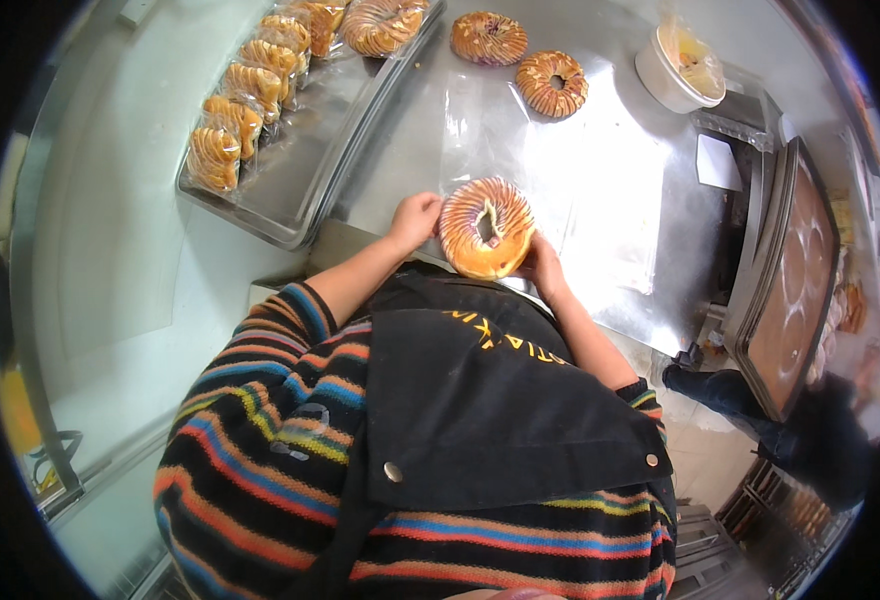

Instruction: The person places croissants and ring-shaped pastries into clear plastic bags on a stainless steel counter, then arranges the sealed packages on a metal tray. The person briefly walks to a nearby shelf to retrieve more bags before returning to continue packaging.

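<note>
A glossy, ring-shaped bread (pixel 511 259) with a scored, striped crust is held just in front of my apron, over the near edge of the steel table. My left hand (pixel 414 223) grips its left side, fingertips at the rim. On the opposite side my right hand (pixel 546 264) holds it, the fingers partly hidden beneath the bread. Clear plastic film (pixel 477 120) lies on the table beyond the bread; whether it also wraps the bread is hard to tell. Farther back rest two more ring breads, one browned (pixel 552 84) and one purplish (pixel 489 39).
At the left, a metal tray (pixel 297 172) carries several plastic-wrapped breads (pixel 215 157). A white tub (pixel 672 75) with plastic inside stands at the back right of the steel table (pixel 402 150). Stacked baking trays (pixel 789 277) lean at the right, near another person (pixel 807 435).
</note>
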`<state>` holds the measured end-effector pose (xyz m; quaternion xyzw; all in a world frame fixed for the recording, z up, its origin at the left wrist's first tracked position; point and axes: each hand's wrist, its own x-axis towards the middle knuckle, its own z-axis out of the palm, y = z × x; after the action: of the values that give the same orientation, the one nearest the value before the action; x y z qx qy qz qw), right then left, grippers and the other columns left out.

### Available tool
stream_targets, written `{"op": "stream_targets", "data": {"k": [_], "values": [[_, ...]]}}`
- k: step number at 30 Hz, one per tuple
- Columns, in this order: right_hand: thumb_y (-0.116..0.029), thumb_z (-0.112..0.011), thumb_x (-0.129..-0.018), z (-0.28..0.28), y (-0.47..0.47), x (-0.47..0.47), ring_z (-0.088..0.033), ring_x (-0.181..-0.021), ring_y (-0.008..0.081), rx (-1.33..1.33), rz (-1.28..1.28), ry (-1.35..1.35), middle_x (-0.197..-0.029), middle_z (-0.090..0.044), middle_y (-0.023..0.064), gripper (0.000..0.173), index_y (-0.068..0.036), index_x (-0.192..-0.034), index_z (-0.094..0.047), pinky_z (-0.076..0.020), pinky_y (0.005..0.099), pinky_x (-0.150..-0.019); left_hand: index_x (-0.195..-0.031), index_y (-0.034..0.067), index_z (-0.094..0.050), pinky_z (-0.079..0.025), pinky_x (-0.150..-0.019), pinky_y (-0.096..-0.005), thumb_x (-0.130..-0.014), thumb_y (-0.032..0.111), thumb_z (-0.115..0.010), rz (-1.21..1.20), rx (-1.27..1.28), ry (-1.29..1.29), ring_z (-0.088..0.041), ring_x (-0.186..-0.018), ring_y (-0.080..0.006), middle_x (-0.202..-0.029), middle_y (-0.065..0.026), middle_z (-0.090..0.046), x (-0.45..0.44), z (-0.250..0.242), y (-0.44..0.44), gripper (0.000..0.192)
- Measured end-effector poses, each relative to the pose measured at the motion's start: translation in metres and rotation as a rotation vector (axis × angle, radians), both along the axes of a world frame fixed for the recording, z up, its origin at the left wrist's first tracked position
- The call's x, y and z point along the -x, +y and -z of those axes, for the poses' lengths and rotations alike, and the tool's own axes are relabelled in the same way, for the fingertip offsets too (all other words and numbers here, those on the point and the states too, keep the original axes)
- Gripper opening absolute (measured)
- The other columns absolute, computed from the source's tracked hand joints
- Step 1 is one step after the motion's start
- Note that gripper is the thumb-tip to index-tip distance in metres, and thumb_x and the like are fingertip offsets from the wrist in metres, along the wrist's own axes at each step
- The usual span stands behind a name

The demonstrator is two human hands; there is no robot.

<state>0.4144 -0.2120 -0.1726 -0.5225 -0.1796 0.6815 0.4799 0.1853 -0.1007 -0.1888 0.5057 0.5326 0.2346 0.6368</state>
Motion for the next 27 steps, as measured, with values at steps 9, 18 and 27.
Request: {"op": "stream_targets", "data": {"k": [9, 18, 27], "values": [[-0.024, -0.045, -0.095, 0.0, 0.012, -0.029, -0.063, -0.061, 0.0118, 0.049, -0.112, -0.219, -0.078, -0.065, 0.0041, 0.025, -0.004, -0.106, -0.057, -0.0537, 0.0236, -0.054, -0.089, -0.002, -0.064, -0.045, -0.053, -0.0223, -0.085, 0.012, -0.057, 0.057, 0.043, -0.013, -0.055, -0.057, -0.0089, -0.072, -0.0045, -0.063, -0.003, -0.009, 0.009, 0.016], [-0.014, -0.055, -0.082, -0.012, 0.015, -0.015, -0.062, -0.066, 0.028, -0.211, -0.231, -1.139, -0.068, -0.062, 0.015, 0.013, -0.004, -0.086, -0.063, -0.0473, 0.0387, -0.06, -0.086, 0.001, -0.064, -0.039, -0.049, -0.0181, -0.086, 0.014, -0.058, 0.031, 0.03, -0.027, -0.05, -0.054, -0.0053, -0.07, -0.0003, -0.061, -0.009, -0.005, 0.011, 0.015], [-0.011, -0.061, -0.077, -0.026, 0.013, -0.01, -0.064, -0.073, 0.0315, -0.162, -0.241, -1.201, -0.079, -0.065, 0.0177, 0.017, -0.003, -0.091, -0.065, -0.0487, 0.0346, -0.066, -0.088, 0.002, -0.064, -0.038, -0.048, -0.0183, -0.086, 0.017, -0.059, 0.04, 0.107, -0.069, -0.05, -0.056, -0.0051, -0.069, 0.0007, -0.06, -0.007, -0.006, 0.014, 0.015]]}}
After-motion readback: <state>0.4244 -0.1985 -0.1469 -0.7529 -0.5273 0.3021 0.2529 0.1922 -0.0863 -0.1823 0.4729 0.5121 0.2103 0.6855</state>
